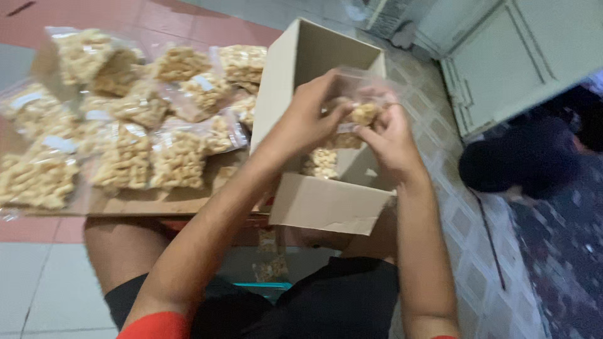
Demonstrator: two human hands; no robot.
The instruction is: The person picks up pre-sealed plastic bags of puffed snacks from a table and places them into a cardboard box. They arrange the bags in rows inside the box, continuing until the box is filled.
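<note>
Hands first — the left hand [311, 116] and right hand [389, 138] both pinch one clear snack bag [361, 103] over the open cardboard box [314, 69]. One bag already lies inside [321, 162]; beyond, many filled bags [125, 119] wait on the cardboard sheet [157, 202] — most packing seems left.

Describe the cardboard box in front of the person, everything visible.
The cardboard box is plain brown corrugated board, open at the top with its flaps standing out: one tall flap rises at the far left side, another folds down toward the person. It sits tilted on the tiled floor, beside a flat cardboard sheet piled with clear snack bags. Inside, at least one filled bag shows. Both hands, left hand and right hand, hold a small clear bag above the opening; neither clearly touches the box.
</note>
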